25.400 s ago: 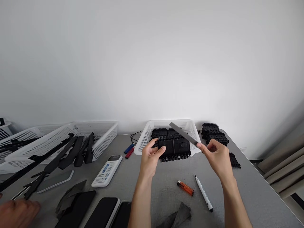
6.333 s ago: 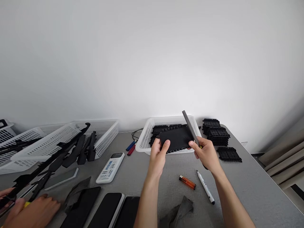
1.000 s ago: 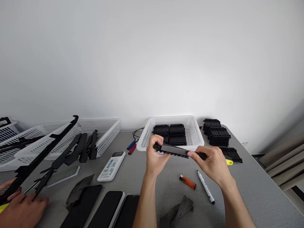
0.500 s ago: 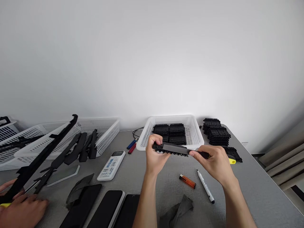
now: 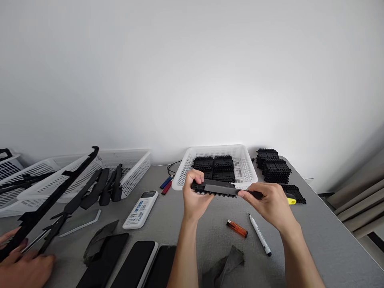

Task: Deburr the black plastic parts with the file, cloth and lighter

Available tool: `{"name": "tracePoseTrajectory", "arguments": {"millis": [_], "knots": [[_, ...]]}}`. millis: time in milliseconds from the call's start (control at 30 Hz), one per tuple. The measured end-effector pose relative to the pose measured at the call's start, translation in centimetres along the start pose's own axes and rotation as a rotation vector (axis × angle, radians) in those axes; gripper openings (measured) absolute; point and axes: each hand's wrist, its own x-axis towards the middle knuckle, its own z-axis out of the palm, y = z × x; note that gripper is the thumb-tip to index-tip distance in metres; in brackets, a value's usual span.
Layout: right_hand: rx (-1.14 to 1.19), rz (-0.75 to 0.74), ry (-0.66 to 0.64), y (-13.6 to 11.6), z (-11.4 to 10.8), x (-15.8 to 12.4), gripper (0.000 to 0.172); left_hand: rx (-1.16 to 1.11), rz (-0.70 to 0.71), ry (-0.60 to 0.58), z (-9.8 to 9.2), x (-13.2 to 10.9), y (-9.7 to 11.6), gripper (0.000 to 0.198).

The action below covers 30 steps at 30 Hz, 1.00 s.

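Note:
Above the table, my left hand pinches a black plastic panel with a toothed lower edge, tilted nearly edge-on. My right hand is closed round the handle of a flat grey file. The yellow end of that handle pokes out to the right of the hand. The file's blade lies along the panel's upper edge, its far end near my left thumb. Behind my hands, a white basket holds several similar black panels.
Stacks of black panels stand at the right rear. An orange lighter, a marker, dark cloth and phones lie in front. At left, another person's hand works by long black parts.
The panel and file have shifted very slightly left, with my hands keeping their grips. The other person's hand and long black part at left have moved a little.

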Motion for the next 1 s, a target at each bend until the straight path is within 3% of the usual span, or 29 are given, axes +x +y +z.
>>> {"name": "tracePoseTrajectory", "arguments": {"millis": [167, 333, 533, 833, 1000], "knots": [[-0.010, 0.064, 0.007, 1.2, -1.2, -0.2, 0.050, -0.002, -0.023, 0.014, -0.3, 0.2, -0.5, 0.042], [0.222, 0.196, 0.087, 1.0, -1.2, -0.1, 0.050, 0.001, 0.001, -0.013, 0.2, 0.2, 0.0, 0.043], [0.400, 0.262, -0.100, -0.9, 1.1, 0.8, 0.041, 0.056, 0.113, -0.121, 0.7, 0.0, 0.9, 0.041], [0.422, 0.214, -0.150, 0.5, 0.9, 0.7, 0.036, 0.071, 0.187, -0.127, 0.7, 0.0, 0.7, 0.040], [0.349, 0.269, -0.096, 0.5, 0.5, 0.7, 0.036, 0.116, 0.124, -0.120, 1.0, -0.1, 0.4, 0.039]]}}
